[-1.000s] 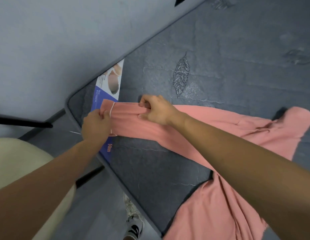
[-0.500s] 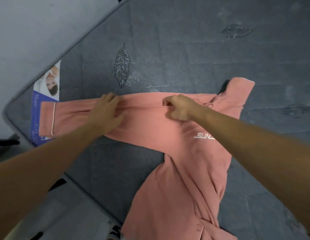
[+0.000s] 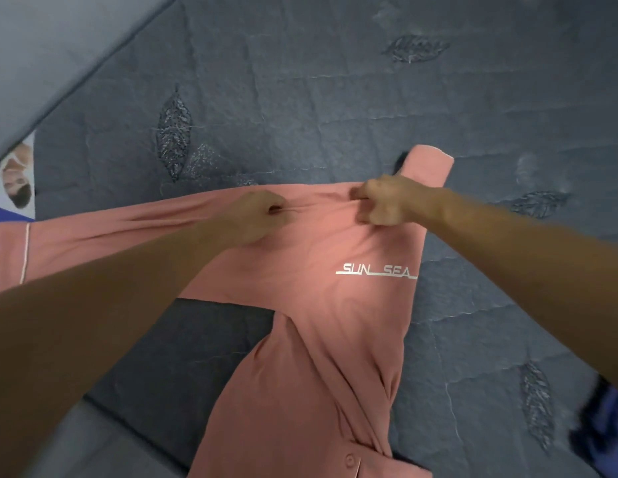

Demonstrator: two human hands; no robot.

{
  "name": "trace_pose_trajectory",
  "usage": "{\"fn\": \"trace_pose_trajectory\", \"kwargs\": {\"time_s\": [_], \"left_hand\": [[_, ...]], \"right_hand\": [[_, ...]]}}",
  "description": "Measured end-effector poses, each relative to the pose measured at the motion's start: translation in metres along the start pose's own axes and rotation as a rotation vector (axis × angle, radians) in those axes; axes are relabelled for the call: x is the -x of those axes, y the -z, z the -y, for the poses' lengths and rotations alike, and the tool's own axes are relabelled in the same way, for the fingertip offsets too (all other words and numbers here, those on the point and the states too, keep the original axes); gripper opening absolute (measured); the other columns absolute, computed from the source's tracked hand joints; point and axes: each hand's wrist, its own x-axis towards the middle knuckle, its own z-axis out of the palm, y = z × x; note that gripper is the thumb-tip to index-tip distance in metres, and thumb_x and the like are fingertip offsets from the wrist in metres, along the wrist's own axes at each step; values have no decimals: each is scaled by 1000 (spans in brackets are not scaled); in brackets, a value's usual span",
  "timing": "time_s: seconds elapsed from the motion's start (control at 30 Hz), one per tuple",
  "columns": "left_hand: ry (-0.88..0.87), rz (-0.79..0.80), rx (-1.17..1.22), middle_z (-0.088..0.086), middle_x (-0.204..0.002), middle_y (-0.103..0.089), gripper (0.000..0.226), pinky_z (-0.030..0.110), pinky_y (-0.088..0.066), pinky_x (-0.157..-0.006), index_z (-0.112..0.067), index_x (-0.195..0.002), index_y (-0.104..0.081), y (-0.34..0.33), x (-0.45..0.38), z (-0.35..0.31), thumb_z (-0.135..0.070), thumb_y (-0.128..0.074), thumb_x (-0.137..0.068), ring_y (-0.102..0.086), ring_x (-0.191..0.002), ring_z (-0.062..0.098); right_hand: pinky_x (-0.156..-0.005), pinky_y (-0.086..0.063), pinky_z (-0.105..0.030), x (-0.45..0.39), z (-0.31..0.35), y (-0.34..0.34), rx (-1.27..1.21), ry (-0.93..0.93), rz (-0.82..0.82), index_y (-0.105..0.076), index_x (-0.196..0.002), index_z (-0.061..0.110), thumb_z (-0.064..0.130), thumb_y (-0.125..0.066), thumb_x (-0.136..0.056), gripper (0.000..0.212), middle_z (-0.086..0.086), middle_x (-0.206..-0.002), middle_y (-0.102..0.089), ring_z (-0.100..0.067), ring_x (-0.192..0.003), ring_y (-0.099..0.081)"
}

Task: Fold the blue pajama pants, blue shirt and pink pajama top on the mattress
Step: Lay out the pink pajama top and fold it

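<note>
The pink pajama top (image 3: 321,326) lies on the grey quilted mattress (image 3: 335,98), white "SUN SEA" lettering facing up. One sleeve stretches left to the mattress edge, its cuff with white piping at the far left. My left hand (image 3: 252,217) pinches the fabric along the upper shoulder edge. My right hand (image 3: 383,200) grips the same edge a little to the right, near the collar. A blue garment (image 3: 604,419) shows at the right edge, mostly cut off.
The mattress corner sits at the left, with a printed label (image 3: 14,177) under the sleeve's end. A pale wall (image 3: 59,46) rises beyond the upper left edge. Grey floor (image 3: 104,446) shows at the bottom left.
Both hands have moved right along the sleeve from the cuff to the shoulder. The left hand, flat on the fabric half a second ago, now pinches it. The view shifted right.
</note>
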Motion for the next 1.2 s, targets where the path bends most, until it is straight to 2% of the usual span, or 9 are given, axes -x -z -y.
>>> {"fn": "trace_pose_trajectory", "kwargs": {"time_s": [0.13,0.33,0.47,0.53,0.6,0.67,0.83,1.03,1.2], "left_hand": [[6,-165,132,-6,-71,-54,18,33,-37,-66,-16,-81,-58,7,-6,2,-21,-61,-97,-47,-66,12],[106,-352,-2,-7,-86,-62,6,41,-50,-83,-27,-93,-61,19,-20,21,-31,-58,-95,-58,-90,24],[80,-487,-412,10,-116,-53,28,46,-42,-88,-16,-113,-57,2,-14,14,-13,-59,-85,-47,-110,34],[-118,-487,-506,10,-129,-49,44,46,-39,-92,-17,-127,-53,-11,-1,4,-15,-60,-83,-46,-114,33],[-286,-353,-540,7,-147,-46,50,45,-34,-106,-20,-141,-50,-30,8,5,-32,-53,-92,-44,-129,30],[-267,-226,-610,6,-164,-29,59,45,-21,-122,-26,-155,-36,-45,9,16,-48,-39,-100,-29,-149,28],[-164,-185,-666,13,-170,-1,69,50,-9,-127,-27,-163,-4,-54,-1,28,-58,-19,-103,-1,-157,30],[-8,-190,-576,24,-167,-3,69,53,-10,-126,-25,-163,-7,-79,46,4,-54,-23,-103,-5,-156,38],[40,-219,-451,16,-169,-2,73,51,-9,-126,-26,-162,-14,-132,115,-20,-56,-36,-100,0,-157,32]], "right_hand": [[-77,-47,-36,-7,-5,18,-26,38,-156,-65,-99,16,27,-60,-92,14,-13,-104,-71,-37,-101,-64],[-86,-37,-43,-31,-4,5,49,45,-389,-57,-108,15,30,-60,-96,19,-10,-115,-62,-35,-109,-55],[-93,-36,-45,-20,17,-30,145,-76,-630,-52,-116,14,23,-54,-90,27,-11,-122,-50,-34,-107,-47],[-100,-38,-44,-8,30,-43,107,-41,-739,-53,-123,13,21,-50,-89,35,-10,-130,-50,-33,-111,-48],[-108,-36,-45,0,33,-61,92,31,-700,-50,-137,11,25,-46,-94,46,-11,-145,-46,-32,-125,-47],[-120,-26,-46,1,25,-82,102,19,-589,-38,-154,13,35,-36,-103,55,-11,-162,-33,-31,-147,-34],[-127,-15,-47,-3,14,-102,86,-151,-547,-18,-163,19,43,-22,-106,62,-12,-170,-14,-28,-157,-12],[-126,-18,-48,54,61,-136,-99,-86,-582,-20,-162,17,31,-35,-104,62,-9,-170,-16,-27,-157,-14],[-127,-15,-45,115,107,-185,-254,-11,-501,-19,-163,19,30,-35,-106,60,-4,-171,-12,-22,-158,-6]]}}
